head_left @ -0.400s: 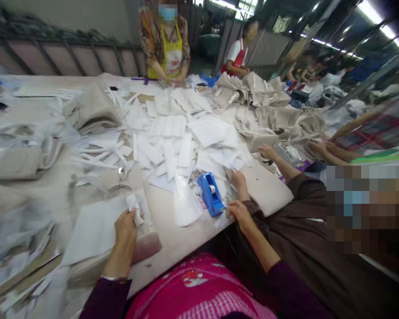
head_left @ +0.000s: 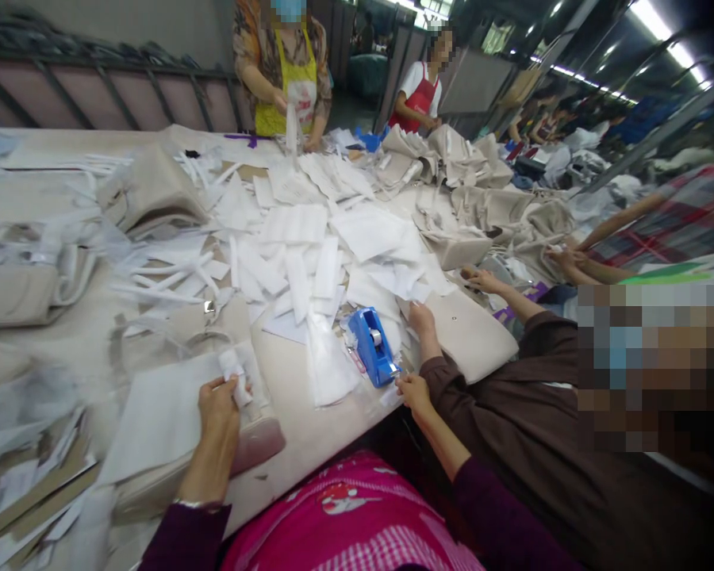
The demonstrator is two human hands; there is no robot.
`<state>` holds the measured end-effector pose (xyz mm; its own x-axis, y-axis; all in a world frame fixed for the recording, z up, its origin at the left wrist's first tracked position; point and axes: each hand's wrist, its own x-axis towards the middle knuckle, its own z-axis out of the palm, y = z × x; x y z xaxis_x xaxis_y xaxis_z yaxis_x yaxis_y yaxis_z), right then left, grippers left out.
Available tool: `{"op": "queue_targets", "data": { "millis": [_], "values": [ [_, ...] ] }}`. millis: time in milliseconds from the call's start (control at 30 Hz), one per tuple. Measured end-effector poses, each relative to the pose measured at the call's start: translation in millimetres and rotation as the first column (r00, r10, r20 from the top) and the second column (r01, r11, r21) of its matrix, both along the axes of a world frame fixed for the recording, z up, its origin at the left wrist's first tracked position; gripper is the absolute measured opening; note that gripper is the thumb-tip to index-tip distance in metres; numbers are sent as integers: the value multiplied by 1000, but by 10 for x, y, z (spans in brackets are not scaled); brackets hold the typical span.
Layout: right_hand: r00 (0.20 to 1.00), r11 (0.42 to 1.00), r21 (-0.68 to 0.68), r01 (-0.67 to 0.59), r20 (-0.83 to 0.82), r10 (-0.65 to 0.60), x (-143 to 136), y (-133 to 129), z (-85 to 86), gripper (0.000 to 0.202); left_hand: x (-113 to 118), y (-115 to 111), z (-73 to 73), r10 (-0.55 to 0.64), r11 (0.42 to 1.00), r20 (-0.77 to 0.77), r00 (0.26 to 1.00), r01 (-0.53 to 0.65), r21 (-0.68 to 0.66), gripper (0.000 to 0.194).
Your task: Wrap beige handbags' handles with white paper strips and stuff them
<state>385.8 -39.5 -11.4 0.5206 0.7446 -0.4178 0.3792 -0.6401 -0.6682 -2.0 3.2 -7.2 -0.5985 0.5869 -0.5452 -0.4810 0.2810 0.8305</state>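
Observation:
My left hand (head_left: 219, 408) pinches a small white foam wrap (head_left: 234, 376) on top of a beige bag (head_left: 155, 484) at the lower left. A white foam sheet (head_left: 160, 412) covers part of that bag. My right hand (head_left: 415, 398) is closed at the front end of a blue tape dispenser (head_left: 374, 346), near its cutting edge; whatever its fingertips hold is too small to make out. Between my hands a clear plastic bag (head_left: 330, 373) lies on the table (head_left: 285, 420).
White foam sheets (head_left: 297, 226) are heaped mid-table. Beige bags (head_left: 452, 159) lie at the back right, another bag (head_left: 148, 190) at left. Beside me on the right, a person in brown (head_left: 512, 412) handles a beige panel (head_left: 470, 333). More people stand across the table.
My right hand has moved slightly left to the dispenser's front end. My left hand stays on the foam wrap. Across the table, a person's hand has lifted a white strip.

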Motion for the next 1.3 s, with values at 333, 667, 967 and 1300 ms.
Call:
{"op": "queue_targets", "data": {
  "millis": [333, 667, 967, 1300],
  "values": [
    [835, 935, 32, -353, -439, 330, -1047, -87, 189, 22, 22, -54, 18, -26, 999, -73, 997, 22, -46, 26],
    [152, 142, 136, -980, 70, 986, -3000, 1161, 576, 12, 31, -114, 22, -35, 996, -81, 996, 28, -89, 24],
    [112, 169, -216, -962, 252, 961, -3359, 1225, 530, 22, 51, -117, -8, -16, 998, -54, 998, 13, -61, 18],
    [111, 176, -314, -933, 214, 971, -3419, 1254, 629, 25, 35, -133, 87, 27, 998, 40, 999, -29, 63, 22]
  ]
}}
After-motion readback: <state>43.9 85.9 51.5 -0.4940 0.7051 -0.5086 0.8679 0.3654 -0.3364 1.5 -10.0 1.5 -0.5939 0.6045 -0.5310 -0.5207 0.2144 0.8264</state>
